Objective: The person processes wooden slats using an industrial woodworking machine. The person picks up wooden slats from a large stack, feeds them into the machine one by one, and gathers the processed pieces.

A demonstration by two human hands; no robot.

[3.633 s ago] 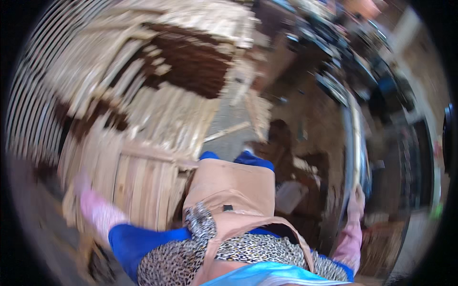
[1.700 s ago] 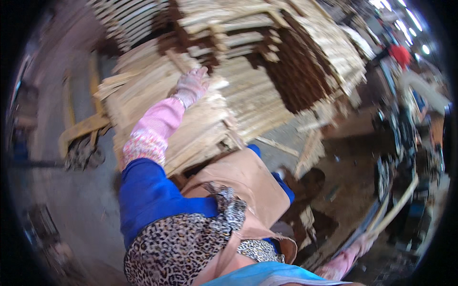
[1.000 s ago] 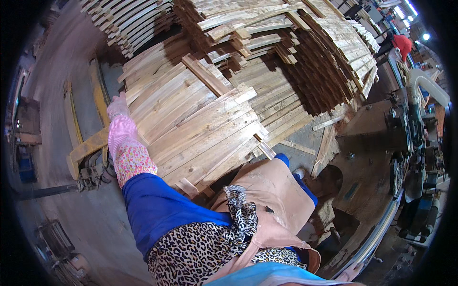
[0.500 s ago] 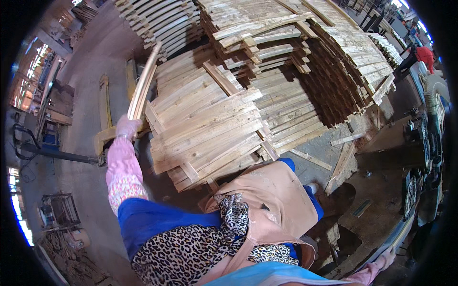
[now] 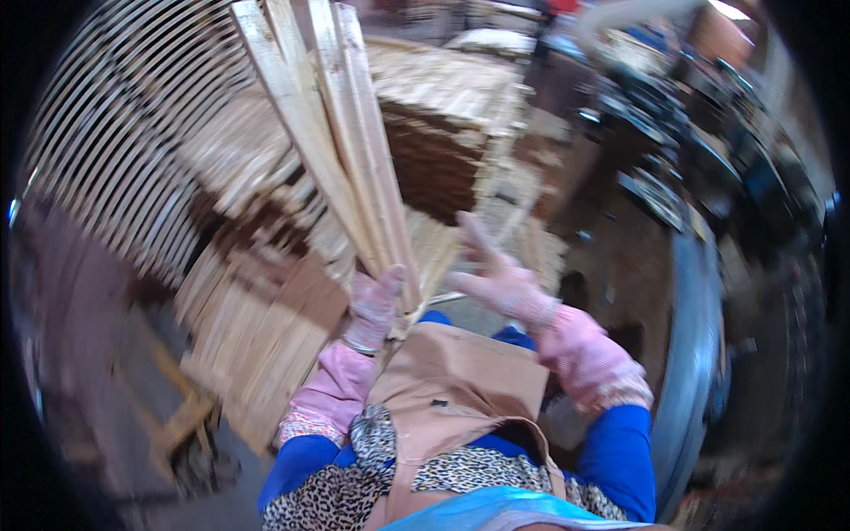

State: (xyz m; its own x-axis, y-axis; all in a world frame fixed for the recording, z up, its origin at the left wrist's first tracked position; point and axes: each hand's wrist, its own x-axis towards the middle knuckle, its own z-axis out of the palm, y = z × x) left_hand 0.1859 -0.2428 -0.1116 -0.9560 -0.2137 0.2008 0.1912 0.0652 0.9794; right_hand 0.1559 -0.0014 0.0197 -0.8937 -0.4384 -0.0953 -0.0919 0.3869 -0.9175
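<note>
Several long pale wooden slats (image 5: 376, 146) rise in a loose fan in front of me, spread apart at their far ends. My left hand (image 5: 375, 305), in a light knitted glove, is closed around their near end. Just right of the slats my right hand (image 5: 505, 279), gloved the same way, is held up with its fingers apart and nothing in it. A small gap separates it from the wood. Motion blur softens the scene, and the slats hide part of the stacks behind them.
A low stack of boards (image 5: 257, 345) lies at left front, beside a yellow pallet jack (image 5: 181, 416). Taller board stacks (image 5: 434, 159) stand beyond, with rows of spaced slats (image 5: 115, 133) at far left. On the right are machinery (image 5: 655, 195) and a long blue-grey edge (image 5: 699, 327).
My view has swung to the right. My left hand has brought the slats from the far left to in front of me. My right hand has come up from the lower right edge towards them.
</note>
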